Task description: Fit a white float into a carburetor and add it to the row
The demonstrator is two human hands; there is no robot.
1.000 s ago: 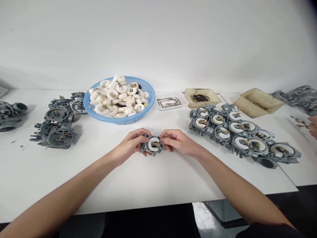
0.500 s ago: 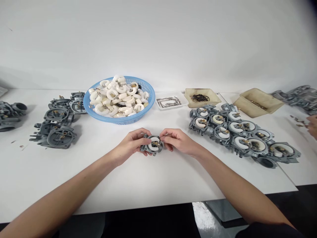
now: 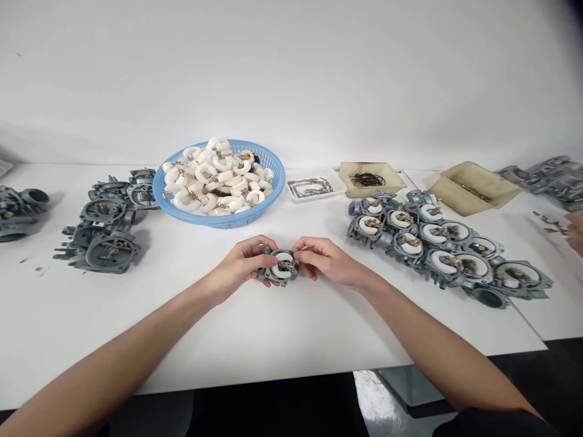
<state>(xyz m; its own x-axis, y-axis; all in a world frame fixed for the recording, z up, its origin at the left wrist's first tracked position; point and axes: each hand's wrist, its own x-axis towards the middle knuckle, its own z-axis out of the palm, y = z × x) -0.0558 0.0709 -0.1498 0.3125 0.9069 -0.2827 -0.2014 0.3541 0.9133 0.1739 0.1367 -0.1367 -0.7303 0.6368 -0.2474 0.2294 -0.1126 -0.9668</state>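
My left hand (image 3: 243,267) is closed around a grey metal carburetor body (image 3: 285,280), its open bowl side facing up. Inside that body lies a white C-shaped float (image 3: 279,271) with brass parts beside it, and my left thumb rests on the float's edge. Fingers bent in a pinch, my right hand (image 3: 321,260) meets the right side of the same carburetor. Whatever sits between those fingertips is too small or hidden to make out.
A blue basket (image 3: 204,220) heaped with white floats stands behind my hands. To its right are a white tray (image 3: 339,189) of thin pins and two beige bins (image 3: 380,170). Carburetor bodies lie left (image 3: 109,252) and, with floats, right (image 3: 441,233). Another person's hand (image 3: 576,233) shows far right.
Almost nothing differs. Both hands hold the same place on the carburetor, with only a very slight shift of the fingers.
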